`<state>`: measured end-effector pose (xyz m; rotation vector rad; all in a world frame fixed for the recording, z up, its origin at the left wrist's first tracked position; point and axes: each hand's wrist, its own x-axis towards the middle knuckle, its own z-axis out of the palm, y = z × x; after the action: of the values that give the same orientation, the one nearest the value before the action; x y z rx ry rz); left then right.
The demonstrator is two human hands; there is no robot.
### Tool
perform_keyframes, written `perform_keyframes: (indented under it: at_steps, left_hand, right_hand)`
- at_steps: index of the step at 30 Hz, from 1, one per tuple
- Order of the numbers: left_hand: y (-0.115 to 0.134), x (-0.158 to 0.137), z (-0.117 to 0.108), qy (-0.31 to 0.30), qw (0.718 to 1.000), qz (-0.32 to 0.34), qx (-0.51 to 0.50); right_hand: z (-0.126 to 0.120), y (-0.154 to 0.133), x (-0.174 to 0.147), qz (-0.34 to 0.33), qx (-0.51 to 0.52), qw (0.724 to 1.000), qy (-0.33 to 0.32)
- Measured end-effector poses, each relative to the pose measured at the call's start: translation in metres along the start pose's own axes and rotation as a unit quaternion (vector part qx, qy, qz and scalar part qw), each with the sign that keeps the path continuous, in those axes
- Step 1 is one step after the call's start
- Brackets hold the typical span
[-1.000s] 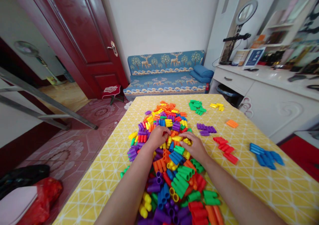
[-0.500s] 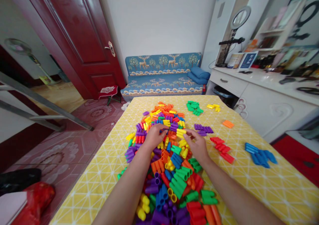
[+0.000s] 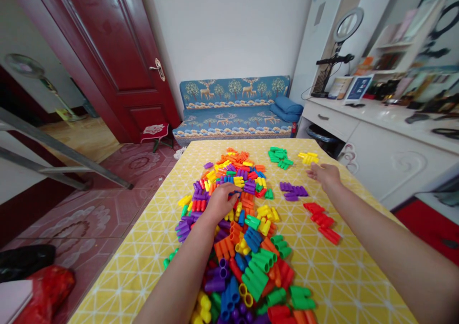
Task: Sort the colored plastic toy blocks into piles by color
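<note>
Nearest, yellow, purple and blue plastic tube blocks (image 3: 253, 238) crowded the low end of a long mixed heap, which ran up the desk (image 3: 136, 262) over a yellow cloth with white lines. A green block (image 3: 255, 280) lay tilted there, tubes side by side. Farther along, the left hand (image 3: 223, 202) rested over the heap, its grip half curled with the fingertips turned down — whether it had hold of a block could not be made out. To the heap's right lay a red group (image 3: 322, 222), then a purple group (image 3: 294, 191). Beyond these, the right hand (image 3: 324, 175) hovered near a yellow group (image 3: 308, 158), its grip loosely parted and apparently holding nothing. A green group (image 3: 280, 157) lay just left of the yellow one. Past the desk's far edge stood a blue sofa (image 3: 229, 118) patterned with deer and trees.
</note>
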<state>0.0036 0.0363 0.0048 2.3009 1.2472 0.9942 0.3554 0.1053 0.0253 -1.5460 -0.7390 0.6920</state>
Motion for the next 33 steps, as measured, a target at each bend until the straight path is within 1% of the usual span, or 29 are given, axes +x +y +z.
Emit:
perform_keyframes:
  at_steps: [2,3,5,6,8,11,14,18,19,21,24,30,33]
  left_hand:
    - [-0.001,0.000,0.000,-0.002,1.000,-0.004,0.002]
    - [-0.001,0.000,0.000,-0.005,1.000,-0.005,0.004]
    - [-0.002,-0.001,0.000,-0.010,1.000,-0.005,0.010]
    - [-0.002,-0.001,0.000,-0.009,1.000,-0.007,0.013]
    - [-0.003,-0.001,0.001,-0.004,1.000,-0.012,0.017]
    - [-0.003,-0.002,0.001,0.001,1.000,-0.019,0.016]
    - [-0.004,-0.001,0.001,0.022,0.999,-0.035,0.019]
    - [-0.005,-0.001,-0.001,0.083,0.993,-0.075,0.029]
    - [-0.005,-0.001,-0.001,0.095,0.992,-0.080,0.031]
    - [-0.007,-0.001,-0.001,0.109,0.990,-0.082,0.033]
    - [-0.008,-0.001,0.000,0.116,0.990,-0.079,0.029]
    - [-0.008,0.000,0.000,0.118,0.989,-0.082,0.022]
    - [-0.008,0.000,0.002,0.092,0.992,-0.091,0.005]
  right_hand:
    - [0.013,0.007,-0.017,-0.011,-0.004,1.000,-0.006]
    - [0.021,0.011,-0.030,-0.025,-0.009,0.999,-0.026]
    - [0.039,0.018,-0.059,-0.077,-0.032,0.990,-0.109]
    - [0.048,0.021,-0.074,-0.114,-0.050,0.979,-0.161]
    - [0.066,0.023,-0.101,-0.197,-0.086,0.945,-0.247]
    - [0.088,0.022,-0.130,-0.301,-0.127,0.892,-0.313]
    - [0.102,0.020,-0.145,-0.359,-0.172,0.848,-0.350]
    - [0.112,0.020,-0.151,-0.404,-0.262,0.800,-0.358]
    - [0.113,0.020,-0.151,-0.404,-0.288,0.792,-0.356]
    - [0.114,0.019,-0.152,-0.389,-0.337,0.785,-0.345]
    - [0.114,0.014,-0.156,-0.376,-0.370,0.785,-0.324]
    - [0.115,0.006,-0.166,-0.393,-0.362,0.811,-0.238]
    - [0.119,0.007,-0.168,-0.399,-0.357,0.810,-0.240]
